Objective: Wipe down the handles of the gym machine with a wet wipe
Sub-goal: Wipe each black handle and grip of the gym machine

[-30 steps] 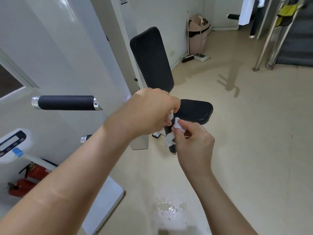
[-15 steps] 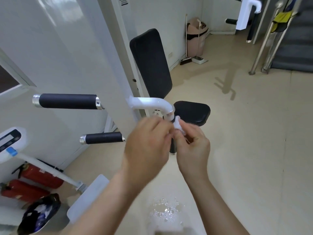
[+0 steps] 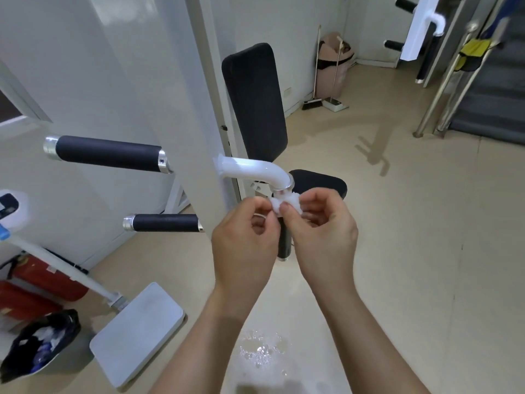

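White machine post [image 3: 181,109] runs up the left-centre. Black back pad [image 3: 254,100] stands tilted behind it, black seat [image 3: 321,182] lower and to the right. Beige floor [image 3: 426,251], with a wet patch [image 3: 261,351] near, between the forearms. White plate [image 3: 136,328] on a slanted bar sits near left. Red extinguishers [image 3: 48,280] lie at the left edge, an open black bag [image 3: 39,342] just in front of them. Pink bin [image 3: 335,64] stands in the far corner, broom beside it.

Three handles on this machine. The long one [image 3: 108,152] sticks out left, horizontal, and the short one [image 3: 164,222] sits below it, also horizontal. The third handle [image 3: 285,240] hangs vertical from a white bent tube [image 3: 250,169], visible between the two hands.

Left hand [image 3: 244,248] is curled, thumb and forefinger pinching the left end of the wipe [image 3: 285,201]. Right hand [image 3: 326,237] is curled too, thumb and fingers pinching the right end. The wipe is white and bunched, sitting against the top of the vertical handle, just under its chrome collar. Can't tell if it goes all the way round. The other two handles are untouched, well left of the hands.
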`<state>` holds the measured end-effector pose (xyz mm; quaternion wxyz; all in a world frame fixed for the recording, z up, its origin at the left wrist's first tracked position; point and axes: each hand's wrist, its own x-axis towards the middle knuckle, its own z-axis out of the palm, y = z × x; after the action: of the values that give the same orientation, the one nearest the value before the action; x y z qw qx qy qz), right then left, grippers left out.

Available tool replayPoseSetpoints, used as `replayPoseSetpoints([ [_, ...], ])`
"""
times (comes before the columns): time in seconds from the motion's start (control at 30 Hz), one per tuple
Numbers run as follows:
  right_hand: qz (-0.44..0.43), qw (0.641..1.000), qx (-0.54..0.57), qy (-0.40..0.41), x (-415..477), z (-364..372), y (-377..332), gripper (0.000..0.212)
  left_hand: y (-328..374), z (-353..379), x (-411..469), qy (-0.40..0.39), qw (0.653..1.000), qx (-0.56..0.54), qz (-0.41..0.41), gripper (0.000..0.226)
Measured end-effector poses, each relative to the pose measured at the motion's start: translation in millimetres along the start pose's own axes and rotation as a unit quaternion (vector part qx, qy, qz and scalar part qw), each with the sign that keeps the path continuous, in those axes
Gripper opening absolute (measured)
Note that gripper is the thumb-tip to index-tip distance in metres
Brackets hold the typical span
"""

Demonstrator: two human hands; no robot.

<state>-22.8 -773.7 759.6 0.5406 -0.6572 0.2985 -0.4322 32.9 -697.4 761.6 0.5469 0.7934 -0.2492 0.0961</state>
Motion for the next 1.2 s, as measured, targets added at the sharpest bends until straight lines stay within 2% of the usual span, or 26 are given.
replayPoseSetpoints([
  [0.2,-0.031,0.998,-0.045,-0.033,4.8,-7.2,12.2,0.011,5.5,3.8,-3.8,-0.011,0.996,-0.063,-0.054,0.007],
  [0.3,-0.022,0.996,-0.054,-0.066,6.6,-10.8,14.6,0.026,1.2,11.6,-3.0,0.008,0.995,-0.060,-0.075,0.006],
  [0.4,0.011,0.995,-0.051,-0.082,13.5,-11.7,15.2,0.018,-2.9,18.8,-4.2,0.024,0.991,-0.083,-0.105,0.008],
  [0.53,-0.008,0.994,-0.049,-0.102,30.7,-12.0,10.3,0.011,3.0,22.0,7.3,0.063,0.983,-0.129,-0.117,0.018],
  [0.63,-0.010,0.993,-0.023,-0.117,32.8,-14.0,9.6,0.013,7.1,25.1,9.8,0.074,0.976,-0.163,-0.121,0.016],
  [0.8,0.017,0.990,-0.040,-0.133,42.8,-16.7,18.6,0.014,-8.5,35.0,0.0,0.081,0.961,-0.184,-0.188,0.016],
  [0.87,0.025,0.987,-0.053,-0.149,46.3,-17.9,20.5,0.012,-6.6,34.1,-1.6,0.082,0.965,-0.178,-0.174,0.018],
  [1.0,0.034,0.985,-0.021,-0.166,51.1,-19.0,18.3,0.007,2.0,30.2,7.6,0.095,0.978,-0.162,-0.087,0.019],
  [1.13,0.036,0.985,-0.017,-0.169,50.1,-19.2,21.9,0.010,-10.7,41.0,-5.2,0.098,0.963,-0.189,-0.168,0.020],
  [1.2,0.047,0.985,-0.018,-0.165,48.7,-18.3,24.7,0.011,-9.6,44.0,-9.9,0.101,0.961,-0.191,-0.169,0.019],
])
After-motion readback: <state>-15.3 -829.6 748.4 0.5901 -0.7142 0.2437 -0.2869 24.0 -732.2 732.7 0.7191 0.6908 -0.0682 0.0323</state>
